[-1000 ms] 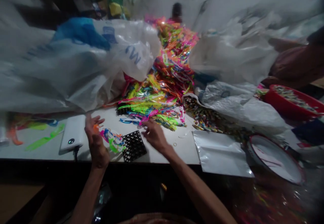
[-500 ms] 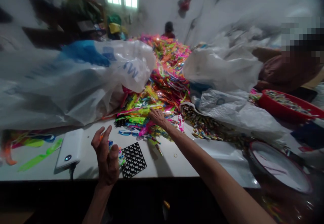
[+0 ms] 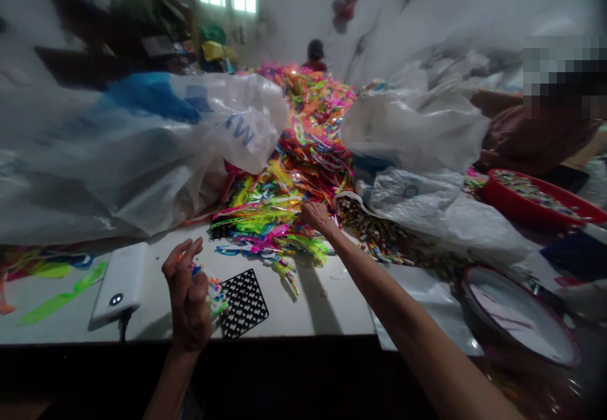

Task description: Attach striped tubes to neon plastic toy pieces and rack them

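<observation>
My left hand (image 3: 188, 300) is above the near edge of the white table, with its fingers curled and thumb bent. Small white, green, blue and orange plastic pieces (image 3: 218, 298) show between and beside its fingers, partly hidden by the hand. Just right of them, a black lattice plate (image 3: 245, 304) lies flat. My right hand (image 3: 315, 216) is closed at the right side of a heap of bright plastic strips (image 3: 265, 211); its fingertips are hidden, so what they grip does not show. Below it, yellow-green strips with printed stick-like ends (image 3: 290, 279) hang toward me on the tabletop.
Large plastic sacks (image 3: 142, 148) flank the heap. A white power bank (image 3: 122, 281) with a cable lies left. At right are short patterned sticks (image 3: 374, 233), a red basin (image 3: 535, 198) of small pieces, and a round tub (image 3: 516, 319). A person (image 3: 535, 132) sits far right.
My right hand has moved right across the heap, and yellow-green strips below it have shifted right and spread out. My left hand keeps its curled pose; the view has turned slightly.
</observation>
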Available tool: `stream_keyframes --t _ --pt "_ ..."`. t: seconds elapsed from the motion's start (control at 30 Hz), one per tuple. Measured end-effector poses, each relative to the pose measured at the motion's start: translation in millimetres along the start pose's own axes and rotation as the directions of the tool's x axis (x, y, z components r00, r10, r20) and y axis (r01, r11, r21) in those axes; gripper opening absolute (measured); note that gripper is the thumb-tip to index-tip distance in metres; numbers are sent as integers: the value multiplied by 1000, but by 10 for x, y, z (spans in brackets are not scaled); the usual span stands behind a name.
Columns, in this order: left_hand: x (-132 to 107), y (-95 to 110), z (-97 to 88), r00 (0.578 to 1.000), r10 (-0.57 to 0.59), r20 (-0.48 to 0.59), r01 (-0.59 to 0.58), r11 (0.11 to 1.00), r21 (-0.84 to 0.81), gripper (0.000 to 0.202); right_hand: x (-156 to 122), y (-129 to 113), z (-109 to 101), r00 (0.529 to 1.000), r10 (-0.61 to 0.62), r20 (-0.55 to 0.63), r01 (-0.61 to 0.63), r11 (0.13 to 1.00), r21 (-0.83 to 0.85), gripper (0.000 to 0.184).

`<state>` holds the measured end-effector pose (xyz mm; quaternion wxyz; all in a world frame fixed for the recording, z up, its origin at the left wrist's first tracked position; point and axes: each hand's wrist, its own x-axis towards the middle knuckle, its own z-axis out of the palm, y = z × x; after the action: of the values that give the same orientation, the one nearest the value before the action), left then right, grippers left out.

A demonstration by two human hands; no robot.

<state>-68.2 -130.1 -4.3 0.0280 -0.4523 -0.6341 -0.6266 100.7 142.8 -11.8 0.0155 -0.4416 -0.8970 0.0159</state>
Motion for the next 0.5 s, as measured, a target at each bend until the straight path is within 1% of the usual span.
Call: stream_keyframes --t 0.07,0.13,0.2,0.27,0.33,0.37,0.43,0.47,0.5 --pt "4 11 -5 1000 -5 5 5 1000 -13 43 -24 -61 -30 1000 4 -24 -3 999 47 25" --pt "5 24 -7 1000 -3 15 3 1000 -12 43 -64 -113 -120 999 21 -46 -16 994 106 29" --pt "4 34 -7 1000 11 19 -11 1000 -10 42 -149 -148 -229 998 42 -53 -32 983 183 28" --pt "3 38 -9 1000 20 20 -20 1000 -3 41 -313 -189 -286 999 32 -23 -24 957 289 23" --pt "1 36 -13 999 30 16 -30 1000 1 41 -561 -272 -231 999 -33 39 14 916 402 19" --pt "0 34 -15 999 30 14 -30 1000 2 42 -709 -338 -156 994 -77 79 31 882 469 18" --pt "-1 33 -18 1000 25 10 -25 1000 -4 42 -1013 -514 64 974 -159 164 27 793 608 18" --pt "-1 35 -18 1000 24 12 -24 1000 -5 42 -1151 -616 187 961 -176 215 -39 679 733 18" --pt "-1 38 -17 1000 24 13 -24 1000 -3 42 -1267 -720 302 944 -194 267 -111 573 812 17"
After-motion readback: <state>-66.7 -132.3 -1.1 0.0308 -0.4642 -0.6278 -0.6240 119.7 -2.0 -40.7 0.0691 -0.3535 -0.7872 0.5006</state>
